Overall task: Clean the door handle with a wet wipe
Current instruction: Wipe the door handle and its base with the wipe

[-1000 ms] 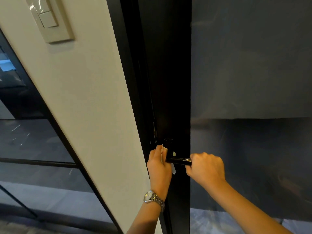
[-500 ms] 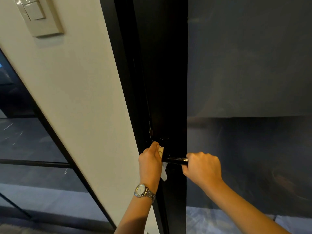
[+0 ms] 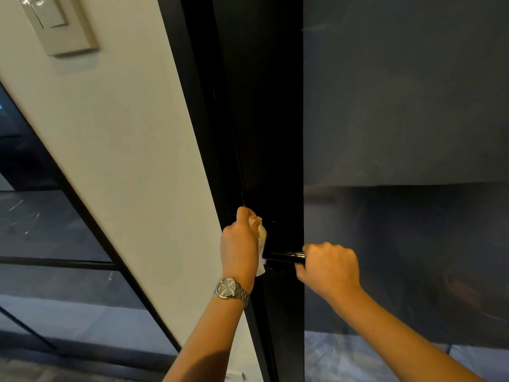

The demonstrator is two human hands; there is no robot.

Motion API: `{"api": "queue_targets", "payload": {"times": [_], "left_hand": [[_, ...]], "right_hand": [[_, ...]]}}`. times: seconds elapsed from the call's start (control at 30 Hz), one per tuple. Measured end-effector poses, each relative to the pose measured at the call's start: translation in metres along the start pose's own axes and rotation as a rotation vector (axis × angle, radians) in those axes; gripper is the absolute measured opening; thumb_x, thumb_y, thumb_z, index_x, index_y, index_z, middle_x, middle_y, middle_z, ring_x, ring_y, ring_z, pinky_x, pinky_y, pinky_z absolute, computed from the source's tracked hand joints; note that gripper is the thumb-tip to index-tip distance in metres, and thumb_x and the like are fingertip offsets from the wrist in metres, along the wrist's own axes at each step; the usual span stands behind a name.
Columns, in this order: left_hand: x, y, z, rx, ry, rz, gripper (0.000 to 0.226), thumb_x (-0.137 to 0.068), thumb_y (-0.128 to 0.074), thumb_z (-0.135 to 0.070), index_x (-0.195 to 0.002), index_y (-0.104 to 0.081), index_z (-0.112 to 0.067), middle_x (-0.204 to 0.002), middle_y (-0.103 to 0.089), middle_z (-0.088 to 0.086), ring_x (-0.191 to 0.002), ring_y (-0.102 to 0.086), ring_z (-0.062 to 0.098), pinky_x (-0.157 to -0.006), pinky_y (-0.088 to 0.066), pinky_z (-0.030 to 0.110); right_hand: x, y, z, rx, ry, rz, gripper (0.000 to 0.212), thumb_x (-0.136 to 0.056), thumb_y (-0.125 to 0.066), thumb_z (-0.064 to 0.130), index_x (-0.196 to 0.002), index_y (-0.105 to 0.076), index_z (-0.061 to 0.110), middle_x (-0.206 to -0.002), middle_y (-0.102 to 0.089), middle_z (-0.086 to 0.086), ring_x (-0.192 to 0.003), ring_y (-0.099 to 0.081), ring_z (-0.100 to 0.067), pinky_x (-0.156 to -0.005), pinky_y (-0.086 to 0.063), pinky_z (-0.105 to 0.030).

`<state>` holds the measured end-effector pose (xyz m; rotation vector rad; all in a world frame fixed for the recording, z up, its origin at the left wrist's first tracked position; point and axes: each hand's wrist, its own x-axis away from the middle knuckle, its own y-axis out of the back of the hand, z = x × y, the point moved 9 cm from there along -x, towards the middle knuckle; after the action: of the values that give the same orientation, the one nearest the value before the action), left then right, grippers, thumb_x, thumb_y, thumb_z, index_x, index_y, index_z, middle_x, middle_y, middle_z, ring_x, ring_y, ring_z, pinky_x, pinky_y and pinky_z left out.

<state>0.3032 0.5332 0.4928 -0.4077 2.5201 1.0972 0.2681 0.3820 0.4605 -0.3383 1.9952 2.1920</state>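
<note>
A glossy black lever door handle sticks out sideways from the black door frame. My right hand is closed around the handle's free end. My left hand, with a steel watch on the wrist, presses a crumpled white wet wipe against the frame at the handle's base. Most of the wipe is hidden behind my fingers; a corner hangs below the palm.
Dark glass door panel fills the right side. A cream wall with a light switch plate stands to the left. Beyond it are dark glass partitions with black bars.
My left hand with the wipe has shifted up a little along the handle's base. My right hand has kept its hold on the handle.
</note>
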Motion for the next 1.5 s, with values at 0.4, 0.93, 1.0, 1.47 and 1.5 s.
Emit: {"api": "queue_targets", "payload": {"times": [0.4,0.93,1.0,1.47,1.5], "left_hand": [[0.017,-0.023,0.014,-0.089,-0.017,0.102,0.024,-0.091,-0.053,-0.01,-0.112,-0.056,0.0,-0.104,-0.061,0.018,-0.091,-0.062,0.03,-0.072,-0.043,0.021],[0.013,0.012,-0.017,0.111,-0.277,-0.126,0.019,-0.085,-0.06,-0.003,-0.102,-0.068,-0.005,-0.094,-0.069,0.011,-0.084,-0.059,0.01,-0.073,-0.043,-0.001],[0.015,0.011,-0.016,0.142,-0.254,-0.112,0.023,-0.086,-0.056,0.0,-0.105,-0.067,-0.006,-0.094,-0.069,0.011,-0.085,-0.064,0.017,-0.08,-0.05,0.012],[0.007,0.0,0.001,0.164,-0.026,0.008,0.023,-0.091,-0.047,-0.002,-0.108,-0.063,-0.001,-0.096,-0.066,0.016,-0.059,-0.054,0.008,-0.05,-0.04,0.0],[0.005,0.0,-0.001,0.164,-0.017,0.029,0.024,-0.092,-0.045,-0.001,-0.108,-0.063,0.0,-0.091,-0.066,0.016,-0.053,-0.049,0.005,-0.047,-0.04,0.002]], "right_hand": [[0.001,0.002,0.003,0.002,0.015,-0.002,0.025,-0.092,-0.044,0.034,-0.097,-0.063,0.019,-0.09,-0.068,-0.001,-0.082,-0.065,-0.022,-0.046,-0.027,-0.024],[0.001,-0.002,0.001,-0.004,-0.002,-0.001,0.025,-0.091,-0.046,0.034,-0.091,-0.064,0.017,-0.085,-0.069,-0.003,-0.078,-0.065,-0.024,-0.043,-0.018,-0.022],[0.001,-0.001,0.001,0.026,-0.004,-0.017,0.025,-0.091,-0.045,0.034,-0.091,-0.064,0.018,-0.081,-0.066,-0.002,-0.074,-0.062,-0.023,-0.043,-0.019,-0.023],[0.004,0.006,0.003,-0.005,0.03,0.006,0.026,-0.09,-0.047,0.036,-0.098,-0.063,0.017,-0.092,-0.068,-0.003,-0.085,-0.064,-0.023,-0.051,-0.031,-0.025],[0.004,0.008,0.003,-0.016,0.03,0.008,0.026,-0.09,-0.047,0.037,-0.097,-0.063,0.017,-0.092,-0.067,-0.003,-0.085,-0.064,-0.023,-0.055,-0.034,-0.025]]}}
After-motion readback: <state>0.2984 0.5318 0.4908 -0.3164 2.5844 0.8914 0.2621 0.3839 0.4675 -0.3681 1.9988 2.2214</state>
